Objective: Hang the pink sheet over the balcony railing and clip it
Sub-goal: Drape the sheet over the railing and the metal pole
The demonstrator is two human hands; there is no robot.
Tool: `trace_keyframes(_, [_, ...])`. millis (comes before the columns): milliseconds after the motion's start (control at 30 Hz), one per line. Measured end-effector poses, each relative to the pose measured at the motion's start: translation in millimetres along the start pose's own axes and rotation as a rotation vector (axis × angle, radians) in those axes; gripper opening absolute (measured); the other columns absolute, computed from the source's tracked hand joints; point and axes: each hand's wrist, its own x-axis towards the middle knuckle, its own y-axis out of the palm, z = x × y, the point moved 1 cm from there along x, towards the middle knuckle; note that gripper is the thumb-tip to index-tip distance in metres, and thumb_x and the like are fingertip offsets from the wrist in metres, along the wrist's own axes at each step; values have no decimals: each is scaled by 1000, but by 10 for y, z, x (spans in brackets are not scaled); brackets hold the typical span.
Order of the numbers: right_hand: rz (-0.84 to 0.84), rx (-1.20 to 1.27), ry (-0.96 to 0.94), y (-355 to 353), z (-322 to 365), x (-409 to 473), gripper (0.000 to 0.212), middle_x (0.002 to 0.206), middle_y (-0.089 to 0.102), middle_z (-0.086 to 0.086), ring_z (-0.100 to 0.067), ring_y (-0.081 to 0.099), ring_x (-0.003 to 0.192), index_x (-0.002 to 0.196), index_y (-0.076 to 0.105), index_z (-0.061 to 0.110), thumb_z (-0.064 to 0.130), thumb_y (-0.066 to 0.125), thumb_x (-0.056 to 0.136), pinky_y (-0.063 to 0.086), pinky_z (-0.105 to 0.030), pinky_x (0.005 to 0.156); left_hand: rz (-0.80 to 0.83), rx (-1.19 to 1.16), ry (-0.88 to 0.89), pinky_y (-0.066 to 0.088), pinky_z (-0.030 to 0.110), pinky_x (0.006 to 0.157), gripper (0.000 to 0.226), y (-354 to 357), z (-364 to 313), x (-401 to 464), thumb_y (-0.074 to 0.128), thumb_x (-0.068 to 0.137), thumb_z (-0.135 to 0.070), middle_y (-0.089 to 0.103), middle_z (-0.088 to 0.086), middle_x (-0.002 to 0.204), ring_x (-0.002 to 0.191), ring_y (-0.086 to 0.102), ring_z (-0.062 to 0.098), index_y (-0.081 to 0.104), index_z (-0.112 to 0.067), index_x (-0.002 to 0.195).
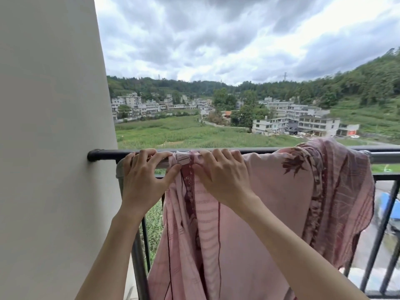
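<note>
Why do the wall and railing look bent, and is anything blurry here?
Head view: the wide lens bows the wall and railing; overcast sky gives soft light without hard shadows; both hands and the pink sheet look sharp; the lower right corner smears.

So the balcony railing [259,150] runs out from the wall at its left end, dark top bar with a grey pipe just beside it. The pink sheet [270,202] hangs over it, bunched near the left end, heaped higher toward the right.
</note>
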Motion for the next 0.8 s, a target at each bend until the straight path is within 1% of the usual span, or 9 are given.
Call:
trace_keyframes(100, [-61, -116, 7, -168, -344, -213, 47, 80, 64, 0, -24, 60, 74, 89, 63, 16, 52, 32, 92, 28, -33, 74, -16, -11, -5, 25, 47, 108, 65, -111, -78, -83, 32, 70, -67, 50, 4, 114, 110, 24, 8, 62, -26, 111])
trace_keyframes(200, [-47, -143, 84, -443, -735, -420, 53, 81, 63, -3, -26, 58, 76, 86, 60, 14, 51, 23, 95, 29, -35, 78, -21, 2, -13, 22, 44, 109, 64, -202, -118, -164, 31, 70, -66, 49, 3, 113, 112, 28, 12, 61, -27, 110])
trace_keyframes(300, [-44, -107, 129, -604, -787, -447, 49, 84, 63, -5, -27, 57, 82, 88, 59, 12, 48, 26, 92, 28, -35, 83, -16, 37, 2, 15, 40, 110, 64, -310, -127, -165, 30, 70, -66, 49, 4, 113, 117, 36, 20, 61, -27, 111])
trace_keyframes(367, [-11, 13, 223, -765, -607, -244, 48, 95, 63, -5, -24, 54, 93, 95, 59, 14, 45, 24, 88, 27, -35, 91, -6, 43, 0, 16, 42, 111, 64, -488, -129, -15, 31, 71, -66, 49, 5, 113, 117, 42, 24, 61, -26, 111])
trace_keyframes(433, [-22, 93, 272, -854, -419, -159, 50, 114, 61, -5, -21, 49, 109, 110, 59, 15, 44, 25, 88, 18, -35, 105, -4, 45, 3, 21, 47, 110, 63, -559, -142, 24, 32, 72, -67, 49, 5, 112, 115, 44, 25, 61, -27, 110])
trace_keyframes(533, [-79, 146, 167, -908, 11, -43, 57, 121, 61, -2, -18, 50, 117, 124, 54, 15, 52, 26, 90, 11, -37, 113, -2, 44, 20, 22, 47, 110, 61, -604, -131, 9, 33, 74, -68, 49, 4, 111, 115, 44, 26, 60, -28, 111])
trace_keyframes(633, [27, 165, 4, -794, 411, 99, 58, 120, 62, -1, -19, 53, 112, 128, 52, 17, 53, 28, 89, 27, -42, 107, -6, 14, 32, 17, 40, 109, 61, -654, -109, 6, 35, 75, -68, 51, 2, 111, 115, 45, 22, 57, -26, 112])
trace_keyframes(700, [85, 89, -35, -678, 494, 140, 54, 108, 66, -1, -22, 60, 100, 121, 57, 20, 54, 30, 89, 38, -41, 93, -39, -46, 36, 22, 41, 107, 56, -699, -108, -1, 45, 76, -65, 54, -2, 106, 108, 43, 11, 54, -19, 107])
trace_keyframes(800, [-24, -16, -32, -605, 393, 94, 43, 83, 68, 1, -22, 63, 75, 101, 65, 20, 49, 36, 90, 43, -35, 75, -89, -117, 55, 33, 50, 101, 42, -770, -105, -38, 67, 78, -44, 51, -8, 95, 87, 32, -4, 51, -10, 98])
